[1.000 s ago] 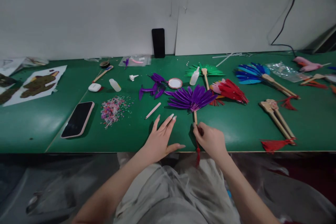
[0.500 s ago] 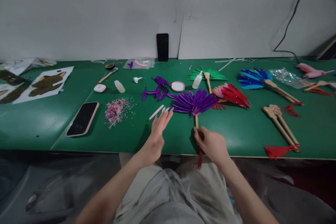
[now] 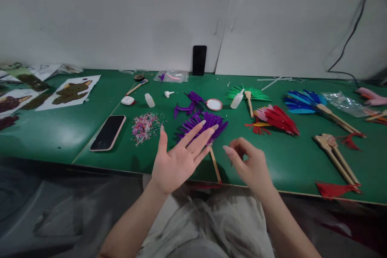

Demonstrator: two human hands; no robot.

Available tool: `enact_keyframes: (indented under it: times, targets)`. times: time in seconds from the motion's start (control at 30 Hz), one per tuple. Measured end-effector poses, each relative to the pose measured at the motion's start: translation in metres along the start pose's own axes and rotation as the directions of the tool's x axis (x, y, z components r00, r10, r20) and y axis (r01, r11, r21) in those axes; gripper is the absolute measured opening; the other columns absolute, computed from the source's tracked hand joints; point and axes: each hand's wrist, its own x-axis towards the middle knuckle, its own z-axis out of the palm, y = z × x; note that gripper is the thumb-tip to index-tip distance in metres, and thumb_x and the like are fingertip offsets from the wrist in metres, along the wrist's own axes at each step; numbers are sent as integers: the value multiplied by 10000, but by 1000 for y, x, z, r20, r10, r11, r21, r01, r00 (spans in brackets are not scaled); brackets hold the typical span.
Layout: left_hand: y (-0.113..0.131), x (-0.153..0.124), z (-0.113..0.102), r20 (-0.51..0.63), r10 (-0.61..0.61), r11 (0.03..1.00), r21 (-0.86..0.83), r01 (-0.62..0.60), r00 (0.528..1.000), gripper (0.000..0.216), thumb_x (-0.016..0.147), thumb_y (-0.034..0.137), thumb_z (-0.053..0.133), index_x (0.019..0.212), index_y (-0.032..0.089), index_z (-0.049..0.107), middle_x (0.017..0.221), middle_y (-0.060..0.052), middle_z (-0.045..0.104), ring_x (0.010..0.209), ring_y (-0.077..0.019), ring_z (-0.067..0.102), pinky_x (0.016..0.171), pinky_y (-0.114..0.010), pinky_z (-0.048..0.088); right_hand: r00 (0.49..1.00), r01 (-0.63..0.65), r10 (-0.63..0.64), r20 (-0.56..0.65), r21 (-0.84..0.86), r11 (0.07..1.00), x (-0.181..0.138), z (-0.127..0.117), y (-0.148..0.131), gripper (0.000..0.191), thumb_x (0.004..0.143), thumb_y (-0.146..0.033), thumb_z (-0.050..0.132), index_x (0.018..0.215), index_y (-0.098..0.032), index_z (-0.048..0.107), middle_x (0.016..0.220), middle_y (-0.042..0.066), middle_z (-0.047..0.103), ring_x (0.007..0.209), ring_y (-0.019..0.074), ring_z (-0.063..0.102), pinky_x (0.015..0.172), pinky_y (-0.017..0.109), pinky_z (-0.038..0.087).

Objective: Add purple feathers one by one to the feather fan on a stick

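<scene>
A purple feather fan (image 3: 208, 123) with a wooden handle lies on the green table (image 3: 287, 157), handle toward the front edge. My left hand (image 3: 178, 157) hovers palm up above the table with fingers spread, partly hiding the fan's feathers. Just right of the handle my right hand (image 3: 249, 165) is raised, its fingers loosely curled and apart, and it holds nothing. Neither hand touches the fan.
A phone (image 3: 108, 132) lies at the left, with a pile of pink sequins (image 3: 145, 124) beside it. Loose purple feathers (image 3: 189, 105), a round dish (image 3: 214, 104), a glue bottle (image 3: 236, 99), red (image 3: 276, 117), blue (image 3: 304, 101) and green fans, and wooden handles (image 3: 335, 154) lie around.
My right hand has let go of the fan's handle and lifted. The left hand rose from the table and turned palm up. The fan now lies tilted to the left, its handle angled.
</scene>
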Motion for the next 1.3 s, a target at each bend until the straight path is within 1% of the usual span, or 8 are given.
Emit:
enact_keyframes:
  times: [0.13, 0.27, 0.43, 0.63, 0.73, 0.97, 1.1, 1.3]
  targets:
    - [2, -2, 5, -6, -3, 1000, -30, 3, 1000, 973, 749, 667, -289, 1520, 231, 113, 1546, 8, 284, 1430, -220, 246, 1107, -393, 350, 999, 21, -33, 34, 303, 953, 23, -3, -29, 380, 655, -512, 761, 760, -204, 565, 587, -29, 563, 500, 110, 487, 460, 222, 383]
    - [-1, -5, 7, -15, 5, 994, -111, -6, 1000, 1049, 706, 701, -298, 1514, 192, 137, 1516, -40, 355, 1419, -248, 276, 1109, -416, 336, 1000, -25, 16, 25, 428, 904, 30, 12, -50, 289, 661, -395, 769, 630, -195, 562, 533, -41, 538, 474, 91, 463, 442, 211, 379]
    - [-7, -10, 5, -42, 31, 969, -242, -41, 999, 1072, 718, 718, -267, 1491, 147, 208, 1469, -68, 429, 1437, -238, 223, 1153, -419, 270, 992, -114, 60, 107, 618, 778, 28, 20, -58, 281, 651, -398, 776, 646, -186, 592, 540, -31, 588, 429, 93, 512, 411, 214, 441]
    - [-7, -12, 6, -35, -4, 976, -220, -3, 999, 1064, 715, 710, -276, 1489, 151, 193, 1535, -45, 310, 1442, -240, 209, 1146, -419, 292, 988, -91, 1, 156, 572, 815, 21, 18, -53, 333, 819, -435, 632, 609, -185, 564, 518, -24, 569, 472, 103, 550, 468, 218, 472]
    - [-7, -13, 7, -24, 0, 960, -281, -6, 1000, 1027, 743, 710, -247, 1495, 164, 191, 1528, -40, 327, 1441, -230, 214, 1155, -422, 269, 982, -100, -4, 187, 539, 836, 19, 15, -48, 408, 886, -478, 528, 608, -183, 571, 527, -3, 606, 470, 104, 565, 481, 220, 475]
    - [-11, -15, 10, 19, 56, 768, -640, -31, 998, 916, 842, 716, -67, 1498, 155, 240, 1501, -55, 387, 1455, -222, 154, 1187, -383, 135, 987, -136, 56, 152, 589, 797, 16, 16, -47, 263, 693, -397, 751, 644, -182, 607, 571, -13, 623, 472, 103, 556, 454, 212, 482]
    - [-14, -16, 17, 44, 103, 636, -771, -32, 994, 925, 863, 703, -31, 1484, 87, 270, 1495, -93, 393, 1461, -227, 120, 1192, -366, 48, 987, -143, 73, 141, 589, 795, 14, 15, -51, 291, 749, -398, 700, 593, -176, 594, 510, -11, 595, 453, 103, 536, 434, 207, 461]
    - [-20, -18, 29, 35, 96, 599, -800, -30, 995, 919, 864, 696, -39, 1445, 117, 375, 1500, -74, 385, 1455, -224, 155, 1194, -369, 52, 990, -124, 65, 125, 559, 820, 7, 10, -47, 393, 857, -457, 581, 588, -171, 595, 491, -10, 572, 427, 88, 486, 418, 202, 393]
